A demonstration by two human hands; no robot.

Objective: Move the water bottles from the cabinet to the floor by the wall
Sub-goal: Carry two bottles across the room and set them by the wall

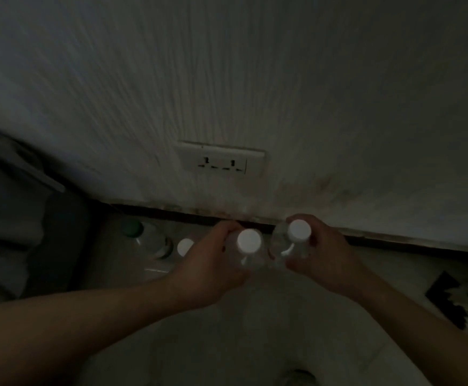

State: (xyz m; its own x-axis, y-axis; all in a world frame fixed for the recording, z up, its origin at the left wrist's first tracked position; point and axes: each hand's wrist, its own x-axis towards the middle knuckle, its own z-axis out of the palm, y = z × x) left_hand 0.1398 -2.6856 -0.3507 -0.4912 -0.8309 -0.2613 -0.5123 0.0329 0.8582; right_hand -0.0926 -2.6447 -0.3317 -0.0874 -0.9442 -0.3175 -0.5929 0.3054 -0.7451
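The scene is dim. My left hand (213, 263) grips a clear water bottle with a white cap (249, 240), held upright close to the floor by the wall. Right beside it, my right hand (324, 254) grips a second clear bottle with a white cap (299, 230). The two bottles nearly touch. To the left on the floor stand a bottle with a green cap (132, 228) and another white-capped bottle (185, 246), partly hidden by my left hand. The cabinet is not in view.
A white wall with a double socket (221, 161) rises right behind the bottles, with a dark skirting strip (194, 215) at its foot. A dark bulky object (18, 218) stands at the left. A black-and-white patterned rug corner (455, 299) lies at the right.
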